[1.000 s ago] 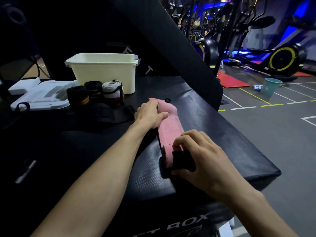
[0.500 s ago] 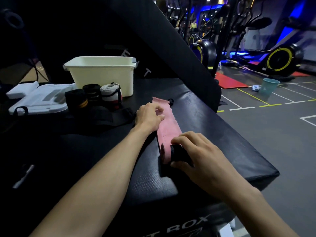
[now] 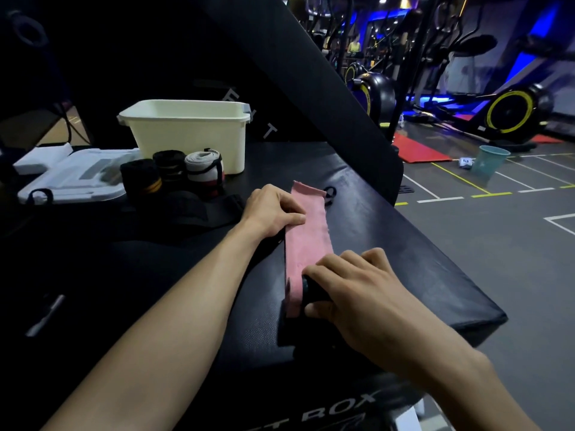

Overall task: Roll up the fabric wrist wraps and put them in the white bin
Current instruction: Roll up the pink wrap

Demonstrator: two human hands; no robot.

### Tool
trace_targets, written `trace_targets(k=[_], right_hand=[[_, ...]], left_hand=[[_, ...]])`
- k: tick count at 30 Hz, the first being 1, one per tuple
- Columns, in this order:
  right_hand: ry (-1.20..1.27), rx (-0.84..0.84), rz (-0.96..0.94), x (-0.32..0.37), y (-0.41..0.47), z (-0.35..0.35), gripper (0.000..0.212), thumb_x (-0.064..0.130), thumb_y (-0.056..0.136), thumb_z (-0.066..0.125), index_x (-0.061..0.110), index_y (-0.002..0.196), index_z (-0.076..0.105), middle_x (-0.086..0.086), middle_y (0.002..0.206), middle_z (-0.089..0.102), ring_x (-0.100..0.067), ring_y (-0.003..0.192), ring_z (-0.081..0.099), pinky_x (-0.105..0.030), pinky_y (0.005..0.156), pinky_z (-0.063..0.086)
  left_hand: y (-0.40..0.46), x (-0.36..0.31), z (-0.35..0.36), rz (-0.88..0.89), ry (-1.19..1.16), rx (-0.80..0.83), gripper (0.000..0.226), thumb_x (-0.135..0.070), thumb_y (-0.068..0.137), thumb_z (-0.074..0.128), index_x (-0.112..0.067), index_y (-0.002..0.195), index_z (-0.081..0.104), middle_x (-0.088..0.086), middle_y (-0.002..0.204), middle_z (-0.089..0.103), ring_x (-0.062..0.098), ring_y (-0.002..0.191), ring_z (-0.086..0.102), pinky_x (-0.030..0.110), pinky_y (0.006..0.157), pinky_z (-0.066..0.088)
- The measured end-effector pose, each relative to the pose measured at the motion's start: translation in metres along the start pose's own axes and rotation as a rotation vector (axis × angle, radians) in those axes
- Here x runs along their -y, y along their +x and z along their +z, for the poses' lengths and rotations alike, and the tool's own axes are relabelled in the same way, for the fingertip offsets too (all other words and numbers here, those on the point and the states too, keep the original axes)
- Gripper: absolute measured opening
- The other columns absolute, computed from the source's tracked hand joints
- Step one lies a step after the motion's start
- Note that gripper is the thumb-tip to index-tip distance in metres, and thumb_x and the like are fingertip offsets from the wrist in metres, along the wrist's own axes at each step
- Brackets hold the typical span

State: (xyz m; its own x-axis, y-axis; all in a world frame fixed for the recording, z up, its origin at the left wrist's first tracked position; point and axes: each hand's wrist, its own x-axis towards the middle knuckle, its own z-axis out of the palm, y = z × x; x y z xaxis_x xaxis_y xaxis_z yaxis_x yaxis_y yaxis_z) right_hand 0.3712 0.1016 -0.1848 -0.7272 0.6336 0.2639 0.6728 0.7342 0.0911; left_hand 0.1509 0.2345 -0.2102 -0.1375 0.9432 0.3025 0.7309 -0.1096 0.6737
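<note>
Your right hand (image 3: pixel 357 290) curls its fingers over the near end of the pink wrist wrap (image 3: pixel 308 231), gripping a small dark rolled part of it against the black padded bench (image 3: pixel 404 244). Your left hand (image 3: pixel 273 209) rests on the wrap's left edge farther along, the thumb and fingers bent and pinching the fabric flat against the bench. The wrap lies stretched out lengthwise away from you, its far end reaching near a small black loop (image 3: pixel 330 194) on the bench surface. The white bin (image 3: pixel 186 132) stands upright at the far left of the bench, well apart from the pink wrap. Just in front of the bin stand three rolled wraps side by side: a black one with an orange stripe (image 3: pixel 140 180), a black one (image 3: pixel 169 164) and a grey-white one (image 3: pixel 205 169) with a dark strap round it. A flat black wrap (image 3: pixel 199 209) lies unrolled between these rolls and your left hand. To the left of the rolls lies a white lid (image 3: pixel 77 178), flat. Beyond the bench, a teal bucket (image 3: pixel 491 160) stands on the gym floor.
</note>
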Motion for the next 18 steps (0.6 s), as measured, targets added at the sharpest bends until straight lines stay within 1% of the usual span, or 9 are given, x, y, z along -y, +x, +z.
trace_targets(k=[1, 3, 6, 8, 10, 12, 14, 16, 18], right_hand=[[0.014, 0.033, 0.006, -0.001, 0.003, -0.002, 0.04, 0.059, 0.093, 0.03, 0.033, 0.101, 0.059, 0.014, 0.092, 0.058, -0.012, 0.085, 0.052, -0.034, 0.077, 0.025], [0.063, 0.097, 0.03, -0.002, 0.01, -0.006, 0.046, 0.06, 0.096, 0.02, 0.033, 0.105, 0.055, 0.014, 0.099, 0.056, -0.01, 0.093, 0.049, -0.034, 0.083, 0.025], [0.183, 0.19, 0.063, -0.005, 0.02, -0.008, 0.038, 0.052, 0.105, 0.022, 0.031, 0.108, 0.053, 0.013, 0.105, 0.053, -0.01, 0.1, 0.046, -0.038, 0.093, 0.028], [0.273, 0.212, 0.072, -0.009, 0.026, -0.007, 0.039, 0.048, 0.106, 0.02, 0.027, 0.101, 0.053, 0.012, 0.097, 0.053, -0.009, 0.096, 0.047, -0.04, 0.096, 0.031], [0.359, 0.199, 0.099, -0.013, 0.032, -0.002, 0.04, 0.045, 0.107, 0.021, 0.023, 0.088, 0.048, 0.009, 0.086, 0.05, -0.007, 0.087, 0.046, -0.042, 0.095, 0.034], [0.403, 0.174, 0.124, -0.016, 0.037, 0.003, 0.039, 0.043, 0.108, 0.024, 0.022, 0.081, 0.044, 0.007, 0.079, 0.049, -0.007, 0.081, 0.047, -0.041, 0.093, 0.034], [0.392, 0.152, 0.136, -0.016, 0.041, 0.007, 0.038, 0.044, 0.108, 0.022, 0.024, 0.086, 0.046, 0.01, 0.077, 0.049, -0.001, 0.081, 0.046, -0.038, 0.094, 0.031], [0.354, 0.122, 0.147, -0.016, 0.043, 0.013, 0.036, 0.051, 0.104, 0.018, 0.03, 0.094, 0.045, 0.014, 0.078, 0.049, 0.0, 0.086, 0.044, -0.036, 0.098, 0.025], [0.297, 0.11, 0.159, -0.018, 0.045, 0.018, 0.048, 0.061, 0.094, 0.008, 0.031, 0.094, 0.046, 0.014, 0.085, 0.051, -0.001, 0.097, 0.041, -0.036, 0.102, 0.022]], left_hand=[[0.0, 0.0, 0.0, 0.007, -0.004, -0.002, 0.013, -0.029, 0.072, 0.092, -0.03, 0.081, 0.083, -0.016, 0.078, 0.077, -0.005, 0.077, 0.07, 0.02, 0.078, 0.055], [0.0, 0.001, 0.001, 0.014, -0.012, -0.008, 0.013, -0.029, 0.071, 0.092, -0.031, 0.08, 0.083, -0.016, 0.077, 0.077, -0.006, 0.076, 0.069, 0.019, 0.078, 0.055], [0.001, 0.002, 0.002, 0.011, -0.022, -0.016, 0.013, -0.029, 0.071, 0.092, -0.031, 0.08, 0.083, -0.015, 0.076, 0.077, -0.006, 0.075, 0.069, 0.019, 0.078, 0.055], [0.001, 0.003, 0.003, 0.012, -0.024, -0.016, 0.013, -0.03, 0.07, 0.092, -0.031, 0.079, 0.083, -0.014, 0.076, 0.077, -0.004, 0.075, 0.07, 0.02, 0.077, 0.055], [0.003, 0.004, 0.003, 0.014, -0.032, -0.013, 0.013, -0.03, 0.07, 0.092, -0.031, 0.078, 0.082, -0.015, 0.075, 0.077, -0.004, 0.075, 0.07, 0.022, 0.078, 0.056], [0.004, 0.006, 0.003, 0.018, -0.043, -0.005, 0.013, -0.029, 0.07, 0.092, -0.031, 0.078, 0.082, -0.015, 0.074, 0.077, -0.004, 0.075, 0.071, 0.024, 0.078, 0.057], [0.004, 0.006, 0.003, 0.023, -0.05, 0.004, 0.012, -0.028, 0.071, 0.092, -0.03, 0.078, 0.082, -0.015, 0.074, 0.077, -0.004, 0.075, 0.07, 0.025, 0.079, 0.058], [0.005, 0.007, 0.004, 0.03, -0.055, 0.011, 0.012, -0.028, 0.071, 0.092, -0.03, 0.078, 0.082, -0.015, 0.075, 0.077, -0.004, 0.075, 0.071, 0.025, 0.08, 0.058], [0.006, 0.008, 0.004, 0.029, -0.052, 0.009, 0.012, -0.028, 0.07, 0.092, -0.031, 0.077, 0.082, -0.014, 0.074, 0.077, -0.003, 0.076, 0.071, 0.026, 0.081, 0.058]])
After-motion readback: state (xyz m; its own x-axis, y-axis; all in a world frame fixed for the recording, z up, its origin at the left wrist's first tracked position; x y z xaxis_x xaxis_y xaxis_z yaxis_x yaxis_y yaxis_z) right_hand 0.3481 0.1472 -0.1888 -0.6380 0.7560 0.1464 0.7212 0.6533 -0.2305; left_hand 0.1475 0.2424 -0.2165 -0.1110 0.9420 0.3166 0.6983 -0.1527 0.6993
